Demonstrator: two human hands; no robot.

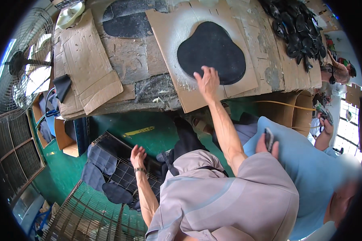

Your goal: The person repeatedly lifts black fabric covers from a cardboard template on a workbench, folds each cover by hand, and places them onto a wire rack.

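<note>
A black three-lobed flat sheet (213, 54) lies on a square of cardboard (169, 40) that has whitish overspray around the sheet. My right hand (208, 83) reaches over the table's near edge, with its fingers spread at the sheet's lower left edge. Whether the fingertips press on the sheet or hover just above it, I cannot tell. Down at my left side, my left hand (138, 156) is raised with its fingers loosely apart and nothing in it. It is beside a wire rack (126, 170) that bears several dark flat pieces (117, 193).
More black sheets (126, 24) lie at the table's far side. Dark glossy pieces (297, 30) are heaped at the far right. A fan (22, 62) stands left, above open boxes (66, 138). Close on my right, a person in blue (297, 172) holds a spray-gun-like tool (325, 112).
</note>
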